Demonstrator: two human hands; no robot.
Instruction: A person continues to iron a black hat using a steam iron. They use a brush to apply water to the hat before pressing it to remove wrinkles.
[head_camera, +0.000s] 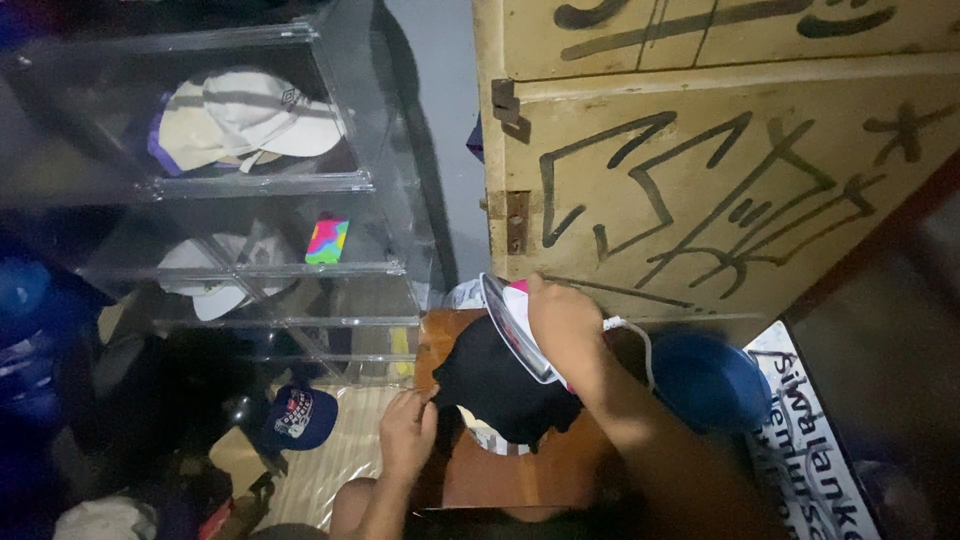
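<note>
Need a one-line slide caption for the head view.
Right hand presses an iron onto black cloth; left hand holds its edge.

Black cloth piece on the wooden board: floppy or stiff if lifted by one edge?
The black cloth piece probably goes floppy: it lies flat, its uneven edges draping on the brown wooden board. It likely slides or bunches when pushed, which may be why the left hand pins its edge while the right hand holds the white and pink clothes iron on it. Probably light.
</note>
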